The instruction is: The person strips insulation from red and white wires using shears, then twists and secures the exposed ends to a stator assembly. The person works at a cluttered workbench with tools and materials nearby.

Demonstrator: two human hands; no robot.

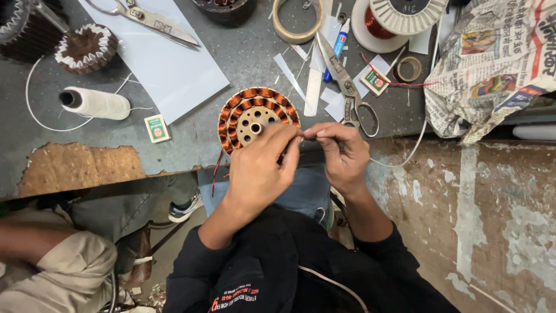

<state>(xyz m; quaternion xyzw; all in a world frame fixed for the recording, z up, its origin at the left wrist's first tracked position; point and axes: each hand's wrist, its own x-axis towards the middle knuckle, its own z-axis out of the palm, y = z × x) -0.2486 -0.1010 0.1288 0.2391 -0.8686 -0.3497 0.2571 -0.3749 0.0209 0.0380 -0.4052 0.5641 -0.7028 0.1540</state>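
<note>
At the near edge of the grey worktable (191, 136) lies a round motor stator wound with copper coils (255, 113). Just beside its near rim, the left hand (260, 168) and right hand (344, 153) meet fingertip to fingertip, both pinching a thin wire end (308, 138). Steel scissors (347, 87) lie right of the stator

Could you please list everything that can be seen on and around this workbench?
Wound stator: one, copper and orange, bench edge, under the hands.
Second stator: one, brown with white paper, top left.
Thread spool: one, white, left.
Scissors: two, steel, on the white sheet and at centre.
Tape roll: one, tan, top.
Wire spool: one, white with copper wire, top right.
Small boxes: two, green and white.
Newspaper: one, crumpled, right.
Another person: beige clothing, lower left.
Left hand, right hand: fingertips pinched together over the stator.
</note>
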